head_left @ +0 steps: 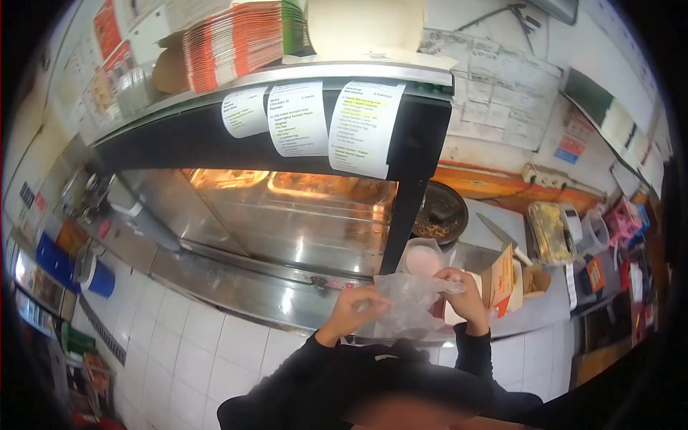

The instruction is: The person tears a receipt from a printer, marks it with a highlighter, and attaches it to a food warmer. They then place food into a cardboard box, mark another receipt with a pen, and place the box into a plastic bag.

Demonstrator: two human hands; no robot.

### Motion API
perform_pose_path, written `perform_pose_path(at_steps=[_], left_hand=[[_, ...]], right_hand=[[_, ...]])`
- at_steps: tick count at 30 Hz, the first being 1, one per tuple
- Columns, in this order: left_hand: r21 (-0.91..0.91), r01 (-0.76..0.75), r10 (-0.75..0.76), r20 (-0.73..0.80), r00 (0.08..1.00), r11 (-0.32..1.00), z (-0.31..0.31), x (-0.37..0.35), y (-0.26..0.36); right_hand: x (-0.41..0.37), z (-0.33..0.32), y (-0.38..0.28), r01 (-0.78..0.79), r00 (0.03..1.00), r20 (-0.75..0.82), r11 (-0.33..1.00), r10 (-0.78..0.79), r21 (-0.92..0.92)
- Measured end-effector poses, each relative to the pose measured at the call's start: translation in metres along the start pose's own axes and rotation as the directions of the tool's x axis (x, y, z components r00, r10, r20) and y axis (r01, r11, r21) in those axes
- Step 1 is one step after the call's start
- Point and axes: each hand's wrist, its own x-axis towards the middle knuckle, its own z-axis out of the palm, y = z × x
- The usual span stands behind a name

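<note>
A clear plastic bag (407, 307) hangs between my two hands in front of the counter. My left hand (356, 309) pinches its left edge with thumb and fingertips. On the other side, my right hand (466, 295) is closed on the bag's gathered upper corner. Just behind the bag stands a translucent tub (423, 259) with something pale pink in it. To the right of my right hand is an open takeaway box (503, 283) with an orange and white lid standing up. What the bag contains, if anything, I cannot make out.
A lit glass warming cabinet (287, 215) fills the left, with printed order slips (297, 118) hanging from its top edge. Stacked folded boxes (236, 43) lie above. A dark stone mortar (438, 213), a knife (498, 233) and a yellow-filled container (550, 233) are at the right.
</note>
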Motion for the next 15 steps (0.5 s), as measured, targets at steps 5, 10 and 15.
perform_pose_path(at_steps=[5, 10, 15], left_hand=[[-0.431, 0.218, -0.238, 0.008, 0.971, 0.876, -0.033, -0.035, -0.019], [-0.427, 0.414, -0.353, 0.218, 0.91, 0.804, -0.039, -0.029, 0.016], [-0.108, 0.343, -0.309, 0.249, 0.918, 0.933, -0.038, -0.026, -0.014]], right_hand=[[-0.007, 0.054, -0.009, -0.07, 0.991, -0.114, 0.996, 0.064, -0.055], [-0.02, 0.093, -0.003, 0.073, 0.952, -0.305, 0.965, 0.008, 0.254], [-0.022, 0.116, 0.0, 0.045, 0.972, -0.235, 0.998, -0.034, 0.043]])
